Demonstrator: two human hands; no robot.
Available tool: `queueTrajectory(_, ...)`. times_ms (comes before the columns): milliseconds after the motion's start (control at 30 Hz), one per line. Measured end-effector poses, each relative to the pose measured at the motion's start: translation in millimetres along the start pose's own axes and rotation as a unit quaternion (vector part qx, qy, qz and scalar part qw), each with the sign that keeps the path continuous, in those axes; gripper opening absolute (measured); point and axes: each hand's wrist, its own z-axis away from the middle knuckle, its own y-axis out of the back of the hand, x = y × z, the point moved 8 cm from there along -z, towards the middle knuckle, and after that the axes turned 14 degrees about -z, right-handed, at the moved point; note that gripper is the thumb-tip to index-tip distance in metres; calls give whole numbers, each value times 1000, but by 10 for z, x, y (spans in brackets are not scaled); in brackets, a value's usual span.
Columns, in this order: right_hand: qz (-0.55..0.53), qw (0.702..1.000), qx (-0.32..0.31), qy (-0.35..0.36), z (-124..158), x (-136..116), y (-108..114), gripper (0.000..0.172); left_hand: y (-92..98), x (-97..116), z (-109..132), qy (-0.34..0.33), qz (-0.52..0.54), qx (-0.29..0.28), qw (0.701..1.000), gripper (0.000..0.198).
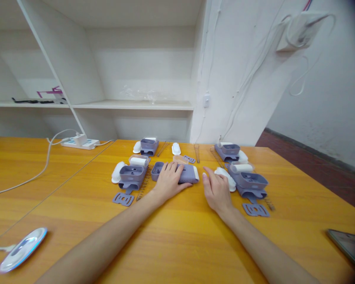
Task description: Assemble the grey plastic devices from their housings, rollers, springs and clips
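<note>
My left hand (169,179) lies over a grey-purple plastic housing (191,173) that rests on its side in the middle of the table. Its fingers reach across the top and its thumb is along the near side. A white end shows at the housing's right. My right hand (218,191) rests to the right of it, index finger and thumb apart, holding nothing. Just beyond its fingers lies a white oval plastic shell (226,178). Behind the held housing are a clear peach-tinted piece (180,159) and a small slotted grey plate (189,159).
Similar grey-purple housings stand left (132,175) and right (250,183), with coil springs (144,183) and slotted plates (123,199). A round white charging pad (23,249), a power strip (81,142) and a phone (349,244) lie on the wooden table (177,244).
</note>
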Motion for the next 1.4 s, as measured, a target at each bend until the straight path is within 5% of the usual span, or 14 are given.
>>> queueTrajectory(433, -44, 999, -8, 6, -138, -43, -76, 32, 0, 1, 7, 1, 7, 8, 1000, 58)
queueTrajectory(767, -48, 998, -44, 18, -542, -107, -303, 32, -3, 2, 6, -4, 5, -1, 1000, 60)
queueTrajectory(1000, -47, 991, -121, -32, -878, -32, -617, 33, 4, 9, 10, -6, 2, 8, 1000, 65)
queueTrajectory(1400, -99, 962, -247, -61, -947, 77, -895, 37, 8, 11, 12, -6, 6, 9, 1000, 65)
